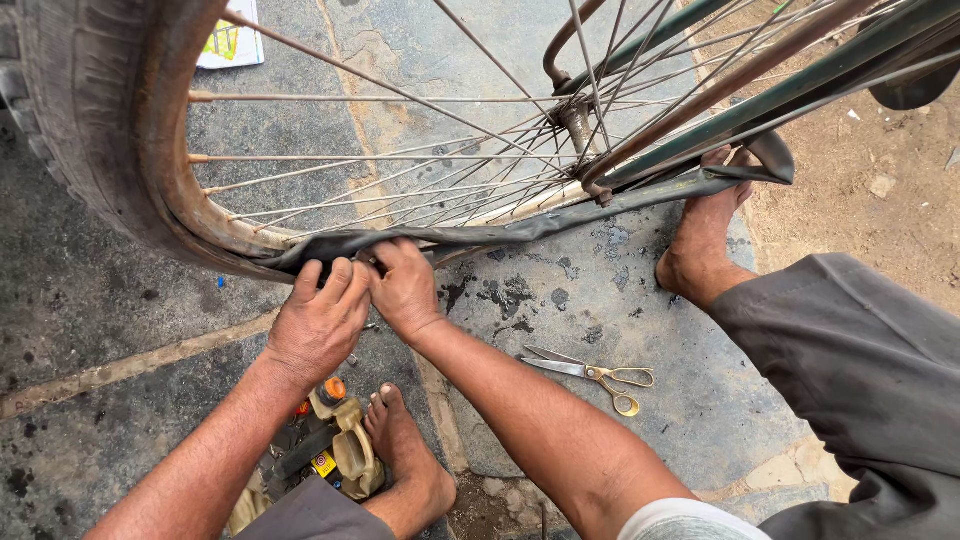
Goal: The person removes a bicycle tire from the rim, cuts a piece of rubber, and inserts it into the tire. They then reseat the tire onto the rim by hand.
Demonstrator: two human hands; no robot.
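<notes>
A bicycle wheel with a rusty rim (185,200) and worn tyre (85,110) stands in front of me, its spokes filling the upper view. A black inner tube (560,222) hangs out of the rim and stretches right to my right foot (705,235), where it loops around the toes. My left hand (318,322) and my right hand (405,288) sit side by side at the rim's bottom, both pinching the tube where it leaves the tyre. My left foot (405,455) rests below the hands.
Scissors with gold handles (595,372) lie on the stone paving right of my right forearm. A cluster of small bottles and tools (335,440) lies beside my left foot. The green bicycle frame (800,85) crosses the upper right. Bare dirt lies further right.
</notes>
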